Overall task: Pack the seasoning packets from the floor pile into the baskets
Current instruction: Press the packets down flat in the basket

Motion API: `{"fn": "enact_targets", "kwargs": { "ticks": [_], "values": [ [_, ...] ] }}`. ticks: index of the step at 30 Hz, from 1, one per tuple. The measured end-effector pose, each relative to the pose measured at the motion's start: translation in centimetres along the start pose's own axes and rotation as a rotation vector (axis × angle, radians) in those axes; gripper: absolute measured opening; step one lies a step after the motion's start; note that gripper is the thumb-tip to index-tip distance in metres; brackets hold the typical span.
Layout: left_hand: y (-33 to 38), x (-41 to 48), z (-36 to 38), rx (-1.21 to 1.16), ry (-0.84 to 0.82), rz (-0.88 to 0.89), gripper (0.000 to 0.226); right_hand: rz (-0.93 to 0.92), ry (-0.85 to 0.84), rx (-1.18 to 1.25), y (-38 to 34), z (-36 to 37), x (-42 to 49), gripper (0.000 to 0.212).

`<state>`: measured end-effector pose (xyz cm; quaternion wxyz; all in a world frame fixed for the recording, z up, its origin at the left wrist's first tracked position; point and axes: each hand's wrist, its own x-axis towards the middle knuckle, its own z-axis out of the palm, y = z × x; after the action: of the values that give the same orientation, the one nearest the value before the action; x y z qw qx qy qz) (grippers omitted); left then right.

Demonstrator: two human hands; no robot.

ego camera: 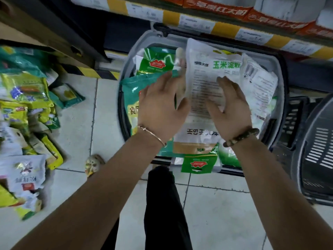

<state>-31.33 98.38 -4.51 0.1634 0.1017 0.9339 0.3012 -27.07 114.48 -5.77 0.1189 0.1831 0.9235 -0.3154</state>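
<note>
Pale floor tiles [216,213] carry two baskets: one grey basket [134,49] heaped with packets, and one dark basket [317,159] on its right. Your left hand [160,105] and right hand [232,109] are over one white packet [203,69] atop the heap, fingers straight and spread, gripping nothing. One pile [23,109] lies left.

Pale floor tiles [75,123] with dark grout spread below the left hand [162,107]. Beyond the right hand [231,109], a shelf edge [225,29] carries white price tags [196,24], with orange boxes [216,6] above. A black-and-yellow stripe [90,72] lies left of the left hand.
</note>
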Motion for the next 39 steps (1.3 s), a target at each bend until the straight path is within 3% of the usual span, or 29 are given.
{"fn": "enact_targets", "kwargs": {
  "ticks": [4, 7, 14, 22, 35, 39],
  "values": [
    [-6.6, -2.7, -5.0, -0.119, 0.089, -0.142, 0.051, -0.202, -0.011, -0.02, -7.1, 4.2, -2.6, 0.054],
    [-12.4, -5.6, -8.2, -0.149, 0.16, -0.229, 0.048, -0.303, -0.118, 0.006, -12.1, 8.9, -4.0, 0.051],
    [-25.5, -12.8, -15.0, -0.165, 0.246, -0.472, 0.049, -0.318, -0.332, 0.009, -23.0, 20.3, -6.7, 0.053],
    [-37.7, -18.6, -21.8, -0.147, 0.3, -0.658, 0.048, -0.331, -0.451, -0.102, -33.5, 29.6, -7.6, 0.052],
    [-51.1, -13.5, -20.6, -0.124, 0.129, -0.904, 0.05, -0.169, -0.62, -0.168, -38.7, 40.4, 2.7, 0.045],
    [-55.0, -9.9, -19.2, -0.214, 0.172, -0.979, 0.049, -0.171, -0.586, -0.21, -39.4, 44.6, 8.6, 0.042]
  ]
}}
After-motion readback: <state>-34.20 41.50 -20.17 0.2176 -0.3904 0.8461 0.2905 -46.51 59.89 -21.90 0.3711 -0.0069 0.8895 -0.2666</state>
